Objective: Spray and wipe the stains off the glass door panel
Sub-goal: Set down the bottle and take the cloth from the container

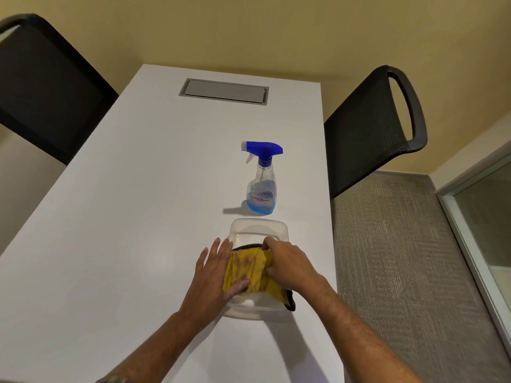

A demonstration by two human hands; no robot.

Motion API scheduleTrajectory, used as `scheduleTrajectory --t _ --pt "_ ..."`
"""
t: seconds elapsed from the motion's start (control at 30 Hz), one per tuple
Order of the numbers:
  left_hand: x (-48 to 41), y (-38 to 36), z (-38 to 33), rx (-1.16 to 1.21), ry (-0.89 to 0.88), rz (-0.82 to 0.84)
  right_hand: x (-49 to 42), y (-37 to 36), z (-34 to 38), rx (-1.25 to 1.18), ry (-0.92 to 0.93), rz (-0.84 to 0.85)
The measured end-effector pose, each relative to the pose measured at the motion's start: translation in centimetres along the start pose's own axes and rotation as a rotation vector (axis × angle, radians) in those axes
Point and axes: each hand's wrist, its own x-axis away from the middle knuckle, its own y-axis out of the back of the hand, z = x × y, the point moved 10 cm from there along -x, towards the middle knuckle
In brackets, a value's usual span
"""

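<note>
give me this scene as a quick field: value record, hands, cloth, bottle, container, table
left hand: flat, fingers spread, pressing on the cloth
right hand: closed, gripping the cloth's right side
cloth: yellow, dark-edged, bunched in the container
container: clear plastic tub, near the table's right edge
spray bottle: upright behind the container, blue trigger head, little blue liquid, untouched
table: white
glass panel: far right

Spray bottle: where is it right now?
In the head view, the spray bottle stands upright on the white table, right of centre, just beyond the clear plastic container, untouched by both hands.
</note>
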Motion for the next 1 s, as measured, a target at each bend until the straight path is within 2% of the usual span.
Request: scheduleTrajectory --t 0.17,0.23,0.5,0.77,1.0 --pt "0.5 2.0 0.1 0.182 0.095 -0.172 1.5 1.7 -0.3 -0.117 0.058 -0.041" --pt "0.5 2.5 0.3 0.243 0.147 -0.183 2.2 2.3 -0.4 -0.165 0.073 -0.054" --pt "0.8 6.7 -2.5 0.531 0.144 -0.277 4.5 5.8 0.2 -0.327 0.129 -0.127" --pt "1.8 14.2 -9.8 0.491 0.023 -0.371 9.4 11.8 1.7 -0.445 0.144 -0.147" --pt "2.0 19.8 -17.5 0.623 -0.174 -0.253 15.1 19.0 2.9 -0.395 0.141 -0.233"
